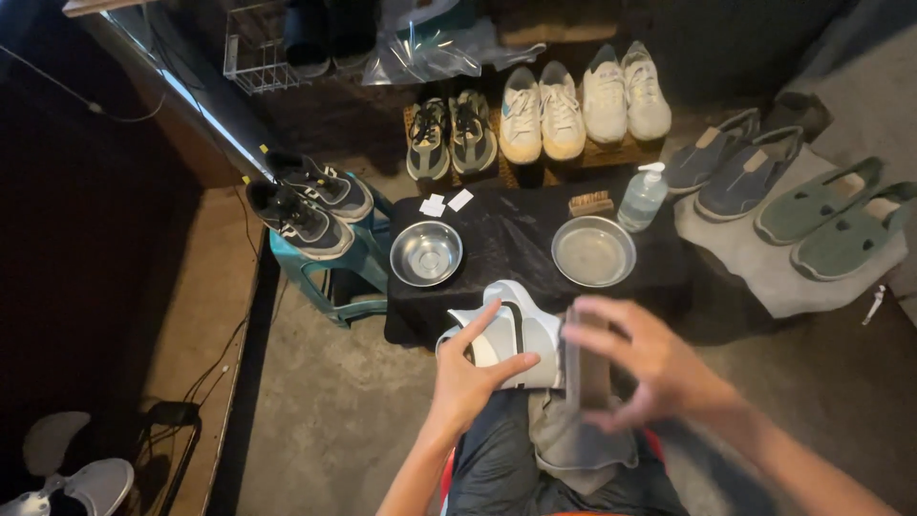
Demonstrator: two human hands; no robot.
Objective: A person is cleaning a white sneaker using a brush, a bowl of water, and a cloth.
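White shoe (506, 330) with dark trim sits on the person's lap, just above a grey cloth (573, 440) draped over the knees. Left hand (473, 373) presses on its side: index finger stretched out over the upper, thumb along the lower edge, other fingers curled under, so it steadies the shoe rather than fully clasping it. Right hand (650, 368) is blurred, fingers wrapped around a brown brush (585, 368) held upright, bristle face just right of the left thumb and touching or nearly touching the shoe's side; cannot tell which.

Doing it well, as a judgement: left fingers should stay clear of the brush path and pin the shoe against the lap so it doesn't twist; short strokes, light pressure near the dark trim.

Beyond the fingertips, a black-covered low table (516, 239) carries two metal bowls, left bowl (426, 253) and right bowl (592, 251), a second brush (590, 203), a clear pump bottle (642, 199). Farther out, pairs of shoes in a row (540, 110); dark sneakers on a teal stool (308, 205) to the left.
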